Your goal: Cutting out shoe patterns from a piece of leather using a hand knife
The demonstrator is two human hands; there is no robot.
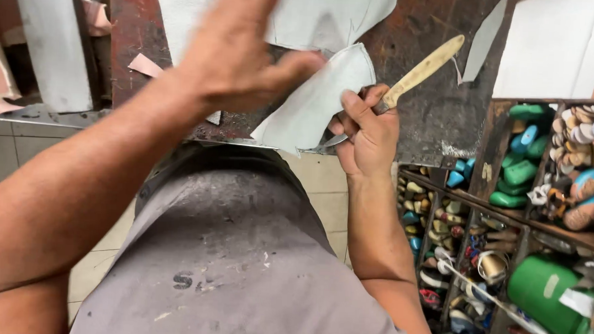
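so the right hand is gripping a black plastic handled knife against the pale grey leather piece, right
Not quite: the head view shows the right hand gripping a knife with a pale wooden handle, not black plastic. It does sit against the pale grey leather piece, which the left hand holds.

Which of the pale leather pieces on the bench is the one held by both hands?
The small pale piece at the bench's near edge, pinched between the left hand and right hand; the larger sheet lies behind.
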